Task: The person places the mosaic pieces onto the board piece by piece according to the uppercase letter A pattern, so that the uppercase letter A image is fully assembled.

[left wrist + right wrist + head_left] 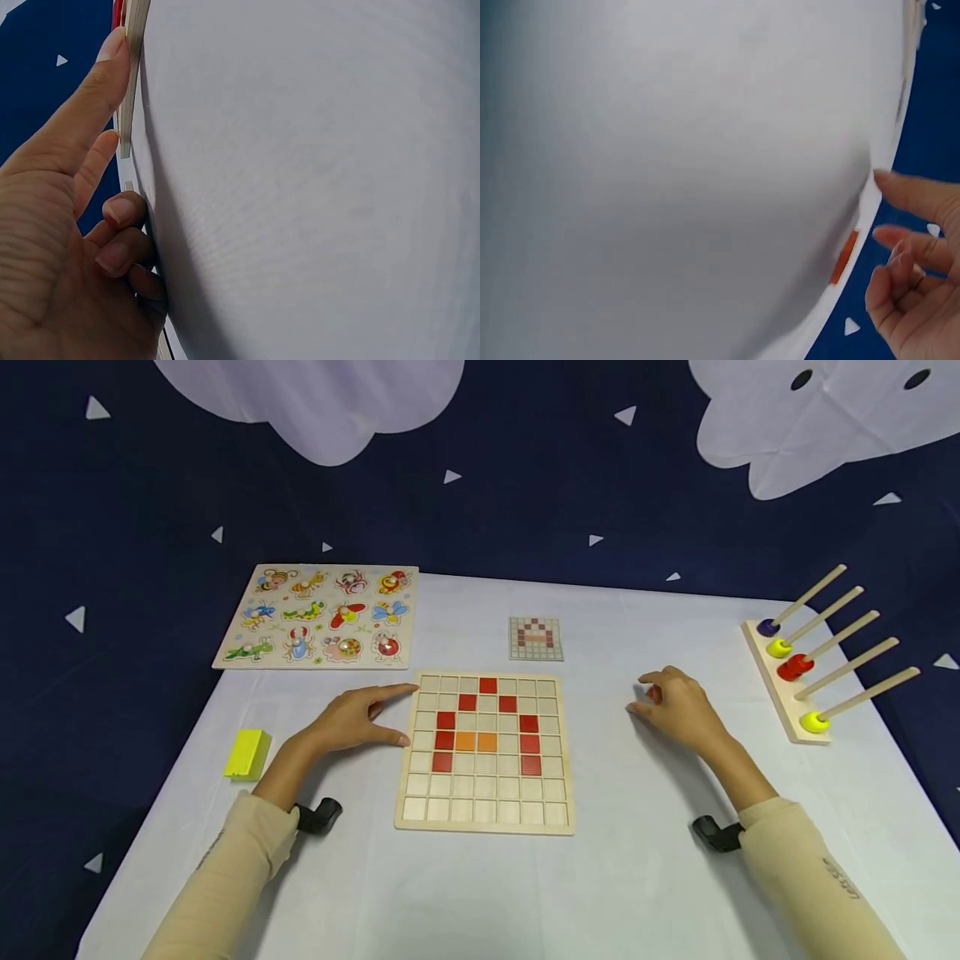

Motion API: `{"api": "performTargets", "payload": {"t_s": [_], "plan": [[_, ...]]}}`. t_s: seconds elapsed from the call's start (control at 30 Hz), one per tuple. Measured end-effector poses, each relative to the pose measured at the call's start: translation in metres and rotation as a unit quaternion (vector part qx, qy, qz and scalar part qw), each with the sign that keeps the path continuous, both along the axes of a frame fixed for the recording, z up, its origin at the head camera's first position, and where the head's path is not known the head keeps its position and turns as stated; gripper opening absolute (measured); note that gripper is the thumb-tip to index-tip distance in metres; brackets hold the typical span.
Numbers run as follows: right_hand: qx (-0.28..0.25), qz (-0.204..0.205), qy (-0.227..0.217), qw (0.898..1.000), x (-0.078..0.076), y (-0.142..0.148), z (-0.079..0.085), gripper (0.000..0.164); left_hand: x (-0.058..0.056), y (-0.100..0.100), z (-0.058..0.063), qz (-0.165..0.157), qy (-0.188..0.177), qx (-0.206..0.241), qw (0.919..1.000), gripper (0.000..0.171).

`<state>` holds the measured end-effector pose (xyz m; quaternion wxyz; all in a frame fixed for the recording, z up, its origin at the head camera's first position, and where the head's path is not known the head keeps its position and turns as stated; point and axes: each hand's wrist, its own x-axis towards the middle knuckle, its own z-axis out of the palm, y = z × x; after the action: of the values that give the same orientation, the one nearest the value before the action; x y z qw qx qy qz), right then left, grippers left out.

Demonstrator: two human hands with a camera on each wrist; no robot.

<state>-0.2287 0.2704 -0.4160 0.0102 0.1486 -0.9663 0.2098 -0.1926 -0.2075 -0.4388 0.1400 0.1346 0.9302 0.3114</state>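
Observation:
A wooden grid board point(463, 787) lies flat in the middle of the table, with several red tiles point(531, 766) and two orange tiles point(487, 742) in its squares. My left hand point(348, 718) touches the board's left edge with a fairly straight thumb and index finger; its other fingers are bent in the left wrist view. Off to the board's right, my right hand point(677, 706) hovers above the table, thumb and index finger apart. Beneath it an orange tile point(845, 257) lies on the cloth, mostly hidden by the fingers in the head view.
A small pattern card point(536, 638) lies behind the board. An insect puzzle point(315, 617) is at the back left, and a yellow block point(247, 755) sits left of my left forearm. To the right stands a peg stacker point(780, 693) with coloured beads and slanting pegs.

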Motion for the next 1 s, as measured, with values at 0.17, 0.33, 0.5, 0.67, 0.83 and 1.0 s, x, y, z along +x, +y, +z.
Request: {"api": "performTargets", "payload": {"t_s": [0.17, 0.33, 0.5, 0.67, 0.83, 1.0], "plan": [[0.006, -0.04, 0.002, 0.999, -0.003, 0.013, -0.001, 0.048, 0.0, 0.0, -0.001, 0.001, 0.001, 0.002, 1.0, 0.084], [0.007, -0.055, -0.002, 0.998, -0.005, 0.019, -0.001, 0.047, 0.0, 0.0, -0.001, 0.0, 0.004, 0.004, 1.0, 0.084], [0.007, -0.062, -0.023, 0.998, -0.004, 0.022, -0.002, 0.041, 0.0, 0.0, -0.001, 0.0, 0.005, 0.003, 1.0, 0.084], [0.006, -0.067, -0.031, 0.997, -0.002, 0.023, -0.002, 0.031, 0.001, 0.001, 0.0, -0.002, 0.01, 0.002, 0.9999, 0.083], [0.001, -0.062, -0.024, 0.998, -0.002, 0.025, -0.003, 0.025, 0.001, 0.0, -0.001, -0.003, 0.012, 0.003, 0.9999, 0.083], [-0.006, -0.051, -0.018, 0.999, -0.001, 0.02, -0.002, 0.028, 0.001, 0.0, -0.001, -0.002, 0.011, 0.001, 0.9999, 0.083]]}}
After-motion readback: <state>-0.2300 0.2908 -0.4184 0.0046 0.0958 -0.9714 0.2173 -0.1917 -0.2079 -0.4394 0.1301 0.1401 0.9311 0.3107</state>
